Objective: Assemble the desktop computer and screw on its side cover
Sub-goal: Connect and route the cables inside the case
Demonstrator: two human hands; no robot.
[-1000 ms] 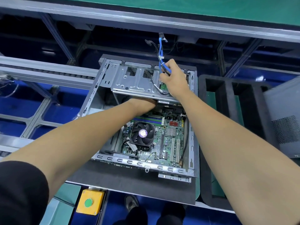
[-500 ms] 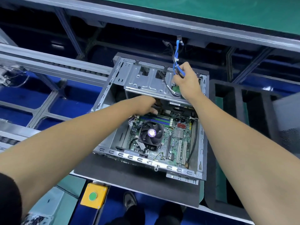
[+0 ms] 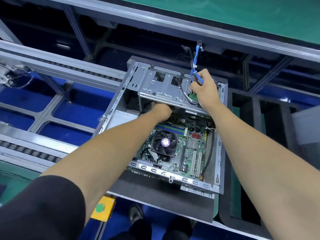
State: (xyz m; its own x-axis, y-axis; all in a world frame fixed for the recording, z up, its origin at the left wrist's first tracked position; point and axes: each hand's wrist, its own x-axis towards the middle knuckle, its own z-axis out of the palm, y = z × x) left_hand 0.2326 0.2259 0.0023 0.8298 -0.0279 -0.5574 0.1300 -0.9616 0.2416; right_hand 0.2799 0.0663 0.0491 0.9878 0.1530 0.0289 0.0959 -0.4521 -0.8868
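Holding the cables clear while I reach under the drive cage

The open computer case lies on its side on a dark mat on the desk, its side cover not yet on. My right hand grips the bundle of blue and black cables and lifts it above the metal drive cage, I judge to keep the leads out of the way and ready to plug in. My left hand is pushed in under that cage, above the circuit board; its fingers are hidden, so I cannot tell whether they are gripping anything. The fan carries a round purple sticker, but its print is too small to read, and I can make out no other writing. A yellow box with a green button sits below the desk edge.
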